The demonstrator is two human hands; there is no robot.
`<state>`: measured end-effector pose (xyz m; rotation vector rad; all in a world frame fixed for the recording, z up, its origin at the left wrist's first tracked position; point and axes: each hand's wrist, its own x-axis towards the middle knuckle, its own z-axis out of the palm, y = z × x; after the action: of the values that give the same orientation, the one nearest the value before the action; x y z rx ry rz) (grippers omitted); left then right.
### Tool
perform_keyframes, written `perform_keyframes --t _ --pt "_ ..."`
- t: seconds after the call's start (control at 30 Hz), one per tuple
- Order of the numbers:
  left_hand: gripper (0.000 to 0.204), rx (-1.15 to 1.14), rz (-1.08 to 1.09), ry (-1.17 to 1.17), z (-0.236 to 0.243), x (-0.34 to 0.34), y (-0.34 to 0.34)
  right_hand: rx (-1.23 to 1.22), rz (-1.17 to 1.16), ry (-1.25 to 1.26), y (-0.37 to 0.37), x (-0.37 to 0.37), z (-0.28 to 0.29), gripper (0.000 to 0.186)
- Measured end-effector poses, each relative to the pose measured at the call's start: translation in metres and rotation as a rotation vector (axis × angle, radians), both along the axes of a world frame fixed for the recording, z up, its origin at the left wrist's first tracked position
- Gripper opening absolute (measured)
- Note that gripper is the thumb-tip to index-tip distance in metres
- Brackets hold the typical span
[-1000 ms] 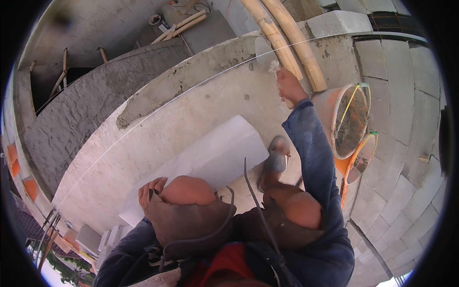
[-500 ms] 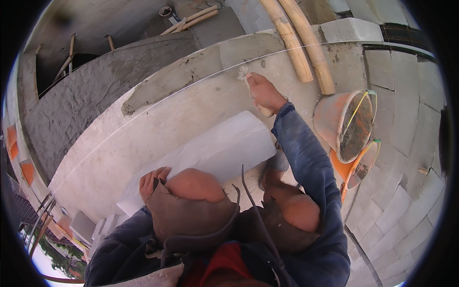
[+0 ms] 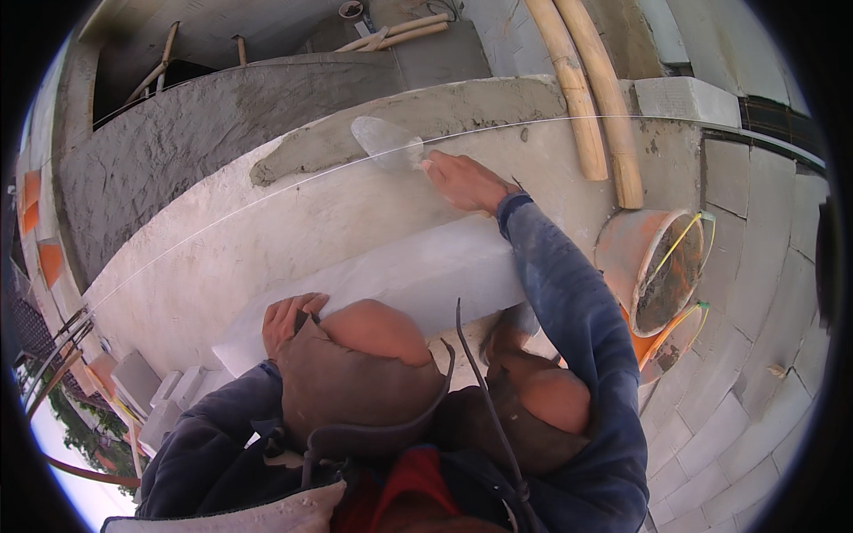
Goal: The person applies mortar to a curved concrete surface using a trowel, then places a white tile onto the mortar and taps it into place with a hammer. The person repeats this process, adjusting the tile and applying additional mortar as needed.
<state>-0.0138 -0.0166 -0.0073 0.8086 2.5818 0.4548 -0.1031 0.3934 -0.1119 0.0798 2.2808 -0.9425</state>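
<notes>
My right hand (image 3: 466, 182) grips a trowel by its handle; the pale blade (image 3: 382, 140) lies over a strip of grey mortar (image 3: 298, 155) along a curved concrete edge, beside a taut white string (image 3: 231, 209). My left hand (image 3: 284, 320) rests with bent, slightly parted fingers by my left knee (image 3: 373, 324), at the edge of a long white slab (image 3: 409, 271) lying in front of me. Both knees are bent, and my right foot is mostly hidden behind my right sleeve and leg.
Two bamboo poles (image 3: 577, 98) lie at upper right, near a white block (image 3: 684, 99) and two mortar buckets (image 3: 622, 253) on my right. Grey block paving (image 3: 737, 293) covers the right side. A rough plastered ledge (image 3: 151, 178), a recess with sticks and stacked blocks (image 3: 164, 404) are leftward.
My right hand has moved left with the trowel, bringing its blade onto the mortar strip. The view has shifted, so the scene sits lower. My left hand stays by the knee.
</notes>
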Motion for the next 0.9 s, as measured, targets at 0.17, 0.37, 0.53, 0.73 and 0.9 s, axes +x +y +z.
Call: perform_keyframes --t 0.17,0.37,0.53,0.73,0.9 --pt "0.036 -0.015 0.005 0.006 0.004 0.003 -0.001 0.091 0.162 -0.063 -0.014 -0.012 0.022 0.045" --pt "0.037 0.009 -0.017 0.032 -0.008 0.003 -0.007 0.096 0.135 -0.077 -0.021 -0.026 0.017 0.044" --pt "0.038 0.038 -0.001 0.000 -0.001 0.002 -0.011 0.129 0.296 -0.039 -0.048 -0.032 0.041 0.041" --pt "0.043 0.091 -0.016 -0.009 0.001 -0.007 -0.011 0.470 0.148 0.009 -0.004 -0.011 0.088 0.039" --pt "0.046 0.020 -0.060 -0.091 -0.017 0.001 -0.020 0.597 -0.261 0.034 0.092 0.122 0.187 0.038"
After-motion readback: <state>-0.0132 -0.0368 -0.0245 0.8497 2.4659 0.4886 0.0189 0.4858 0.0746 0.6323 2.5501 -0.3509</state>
